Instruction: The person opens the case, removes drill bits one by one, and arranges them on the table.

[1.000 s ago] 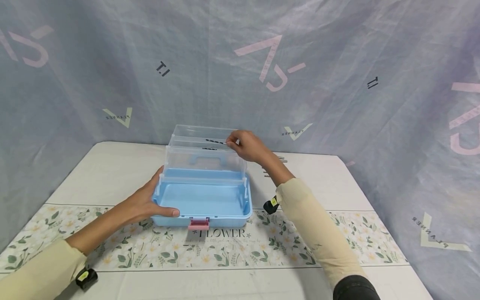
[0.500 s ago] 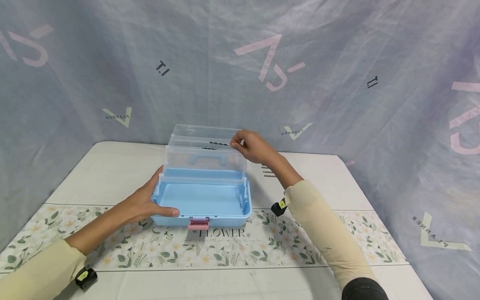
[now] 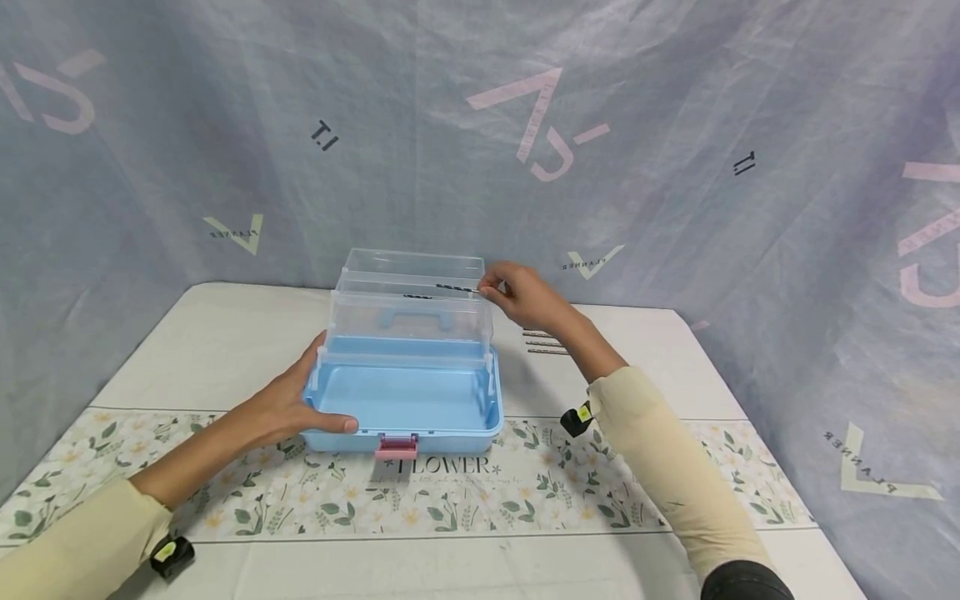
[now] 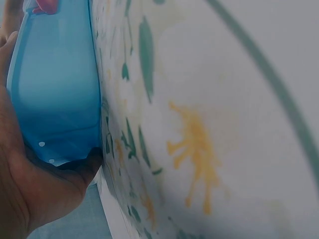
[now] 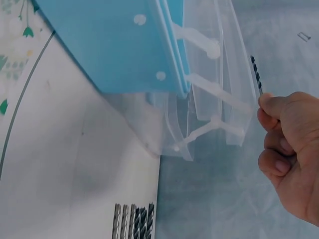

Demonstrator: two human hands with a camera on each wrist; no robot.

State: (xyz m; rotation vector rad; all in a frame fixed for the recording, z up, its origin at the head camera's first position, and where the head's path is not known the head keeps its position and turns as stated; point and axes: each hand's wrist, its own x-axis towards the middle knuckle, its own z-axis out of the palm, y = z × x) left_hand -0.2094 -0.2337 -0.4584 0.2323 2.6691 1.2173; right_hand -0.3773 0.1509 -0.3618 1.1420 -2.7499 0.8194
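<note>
A light blue toolbox (image 3: 405, 442) stands open on the table, its clear fold-out trays (image 3: 412, 354) raised at the back. My left hand (image 3: 288, 407) grips the box's left side, thumb over the front rim; the left wrist view shows this hand (image 4: 45, 184) around the box end. My right hand (image 3: 521, 296) pinches a dark twist drill bit (image 3: 456, 288) by its shank, above the right end of the upper trays. In the right wrist view the bit (image 5: 256, 72) points away from the fingertips. Another drill bit (image 3: 417, 297) lies in an upper tray.
Several drill bits (image 3: 547, 351) lie side by side on the white table (image 3: 637, 367), right of the box; the right wrist view shows silver and dark ones (image 5: 133, 221). A pink latch (image 3: 397, 448) hangs at the box front. A grey printed cloth (image 3: 420, 167) stands behind.
My right hand has moved to the right with the pinched drill bit, from over the trays toward their right end. The left hand and box have stayed put.
</note>
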